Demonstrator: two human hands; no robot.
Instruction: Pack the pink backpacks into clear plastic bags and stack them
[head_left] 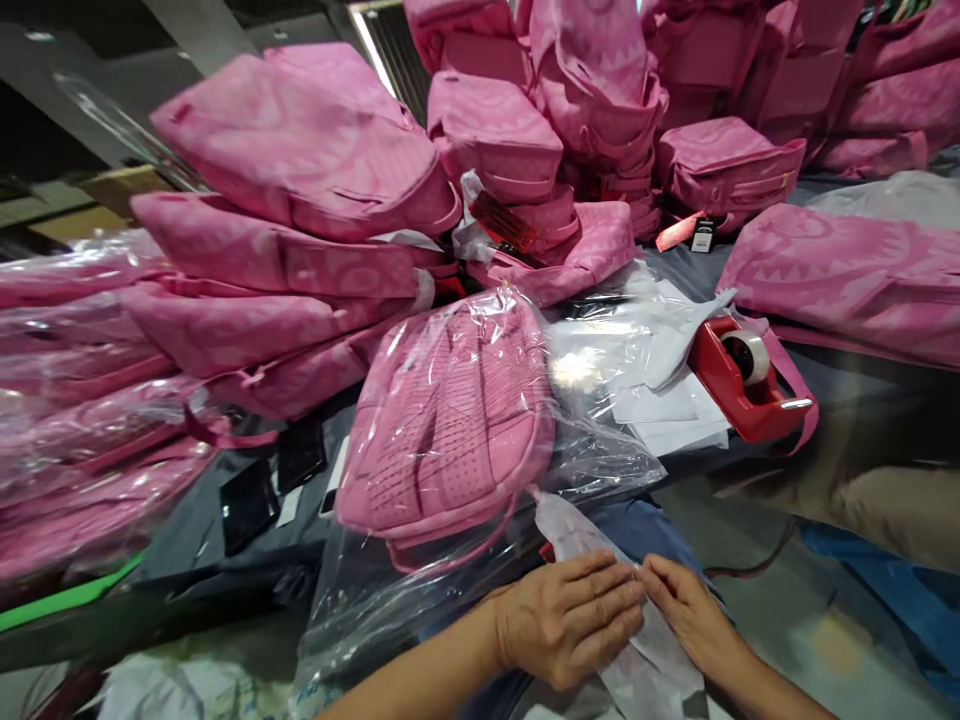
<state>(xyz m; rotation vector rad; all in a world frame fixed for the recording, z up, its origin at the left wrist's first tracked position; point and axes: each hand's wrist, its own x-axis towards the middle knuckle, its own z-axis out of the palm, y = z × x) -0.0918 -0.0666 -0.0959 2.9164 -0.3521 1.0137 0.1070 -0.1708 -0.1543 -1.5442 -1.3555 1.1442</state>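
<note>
Near the bottom edge, my left hand (577,615) lies across a strip of thin white tissue-like paper (574,528), its fingers together and curled over it. My right hand (686,612) pinches the same strip from the right side, thumb and fingertips closed. The strip runs up toward a pink backpack (457,410); whether it is joined to the bag cannot be seen. This backpack lies inside a clear plastic bag (600,465), with its padded back panel facing up. A small red piece (547,552) shows beside the strip.
Pink backpacks (300,150) are piled at the left and back. A red tape dispenser (750,385) stands at right beside white papers (675,410). Plastic-wrapped backpacks (90,430) are stacked at far left. Black pouches (251,505) lie on the dark table cover (187,540).
</note>
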